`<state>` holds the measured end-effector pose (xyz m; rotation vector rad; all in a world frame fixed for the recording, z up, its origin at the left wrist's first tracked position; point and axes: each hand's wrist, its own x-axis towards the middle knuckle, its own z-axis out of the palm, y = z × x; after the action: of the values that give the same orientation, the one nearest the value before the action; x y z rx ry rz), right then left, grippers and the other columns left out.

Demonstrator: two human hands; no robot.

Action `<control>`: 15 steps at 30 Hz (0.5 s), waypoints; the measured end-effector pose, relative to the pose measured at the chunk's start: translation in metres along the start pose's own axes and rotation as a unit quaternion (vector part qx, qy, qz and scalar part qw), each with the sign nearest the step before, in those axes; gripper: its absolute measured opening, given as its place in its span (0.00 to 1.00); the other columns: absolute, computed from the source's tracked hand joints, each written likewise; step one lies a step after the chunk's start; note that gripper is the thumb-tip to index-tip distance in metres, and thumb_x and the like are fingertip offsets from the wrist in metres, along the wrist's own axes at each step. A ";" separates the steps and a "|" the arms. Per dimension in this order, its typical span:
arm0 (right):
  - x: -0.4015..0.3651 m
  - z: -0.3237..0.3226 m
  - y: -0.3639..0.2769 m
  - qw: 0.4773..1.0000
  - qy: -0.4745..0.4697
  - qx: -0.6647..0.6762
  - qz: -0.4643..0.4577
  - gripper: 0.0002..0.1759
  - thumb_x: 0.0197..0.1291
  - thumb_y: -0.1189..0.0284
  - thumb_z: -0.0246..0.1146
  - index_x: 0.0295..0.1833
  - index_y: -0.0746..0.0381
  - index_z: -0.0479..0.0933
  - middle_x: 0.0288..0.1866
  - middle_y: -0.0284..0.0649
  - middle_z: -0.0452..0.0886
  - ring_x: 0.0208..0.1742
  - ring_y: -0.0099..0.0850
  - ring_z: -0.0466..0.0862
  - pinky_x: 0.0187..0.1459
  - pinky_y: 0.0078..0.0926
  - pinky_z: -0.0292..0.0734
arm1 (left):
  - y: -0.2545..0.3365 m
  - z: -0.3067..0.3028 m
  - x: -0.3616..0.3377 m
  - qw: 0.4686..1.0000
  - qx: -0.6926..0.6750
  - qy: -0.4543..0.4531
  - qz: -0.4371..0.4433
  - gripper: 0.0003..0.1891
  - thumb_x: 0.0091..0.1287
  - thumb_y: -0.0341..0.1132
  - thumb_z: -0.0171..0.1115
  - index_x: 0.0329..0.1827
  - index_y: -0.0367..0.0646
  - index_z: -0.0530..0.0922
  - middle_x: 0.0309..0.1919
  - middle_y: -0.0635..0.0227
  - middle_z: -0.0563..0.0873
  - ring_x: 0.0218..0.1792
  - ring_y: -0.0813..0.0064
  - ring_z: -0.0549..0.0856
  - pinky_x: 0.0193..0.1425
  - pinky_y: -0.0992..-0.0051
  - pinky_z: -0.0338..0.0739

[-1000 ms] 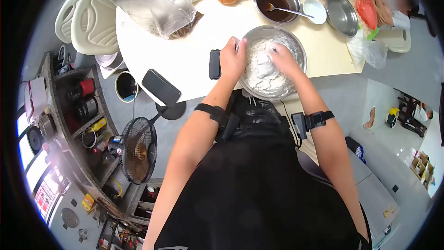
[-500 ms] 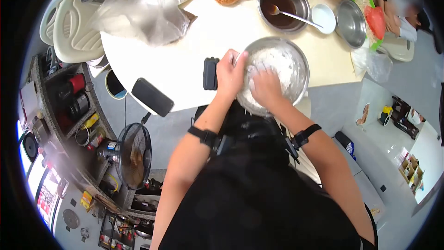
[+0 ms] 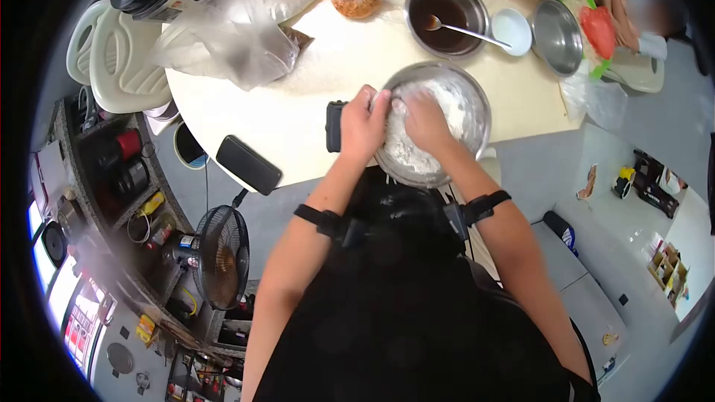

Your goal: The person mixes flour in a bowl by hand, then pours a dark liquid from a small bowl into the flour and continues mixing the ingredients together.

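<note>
A steel mixing bowl [image 3: 482, 115] holding white flour [image 3: 458, 108] stands at the table's front edge, close to my body. My left hand [image 3: 363, 125] grips the bowl's left rim, thumb at the edge. Inside the bowl, my right hand [image 3: 428, 120] is curled in the flour against the left inner wall; its fingers are partly blurred by motion. Pale residue clings to the bowl's inner wall. Just left of my left hand lies a small black case-like object [image 3: 334, 126].
Behind the mixing bowl are a steel bowl of brown liquid [image 3: 447, 18] with a spoon [image 3: 477, 32], a white bowl [image 3: 512, 32] and another steel bowl [image 3: 557, 36]. A phone [image 3: 248, 164], plastic bags [image 3: 231, 37] and a fan [image 3: 222, 257] are leftward. Another person [image 3: 644, 22] is at far right.
My right hand has moved left and up within the bowl, its fingers going from spread in the flour to curled near the left wall. My left hand keeps the rim.
</note>
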<state>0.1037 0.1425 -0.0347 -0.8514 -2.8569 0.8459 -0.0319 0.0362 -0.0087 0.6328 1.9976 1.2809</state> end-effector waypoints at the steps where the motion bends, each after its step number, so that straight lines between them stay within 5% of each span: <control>1: 0.000 -0.010 0.005 0.999 0.033 0.032 -0.018 0.15 0.67 0.69 0.61 0.56 0.62 0.82 0.64 0.47 0.81 0.67 0.49 0.78 0.63 0.50 0.75 | 0.006 -0.007 -0.002 0.999 0.040 -0.008 -0.021 0.20 0.77 0.42 0.67 0.31 0.36 0.73 0.20 0.50 0.77 0.21 0.54 0.76 0.31 0.60 0.72; 6: -0.010 -0.049 0.023 0.986 -0.080 -0.136 -0.055 0.18 0.73 0.62 0.60 0.60 0.61 0.81 0.65 0.49 0.80 0.67 0.49 0.79 0.64 0.51 0.77 | -0.015 -0.026 0.002 0.993 0.116 -0.019 0.012 0.23 0.74 0.47 0.70 0.32 0.36 0.73 0.21 0.49 0.78 0.23 0.53 0.76 0.33 0.59 0.73; 10: -0.024 -0.045 0.016 0.965 -0.224 -0.134 0.019 0.22 0.74 0.55 0.59 0.58 0.62 0.82 0.66 0.49 0.80 0.62 0.49 0.81 0.60 0.53 0.79 | 0.012 -0.016 0.044 0.985 0.133 -0.070 0.085 0.23 0.74 0.49 0.69 0.33 0.36 0.75 0.23 0.48 0.80 0.25 0.51 0.80 0.35 0.56 0.75; 15: -0.035 -0.040 0.021 0.953 -0.262 -0.114 0.101 0.34 0.74 0.47 0.57 0.71 0.63 0.76 0.74 0.58 0.74 0.73 0.55 0.74 0.70 0.53 0.73 | 0.010 0.003 0.058 0.983 0.118 -0.085 0.116 0.21 0.75 0.46 0.68 0.33 0.35 0.77 0.23 0.49 0.80 0.25 0.52 0.80 0.34 0.57 0.75</control>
<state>0.1512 0.1585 -0.0075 -1.1054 -3.4283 0.8859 -0.0670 0.0828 -0.0165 1.0787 1.9922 1.0846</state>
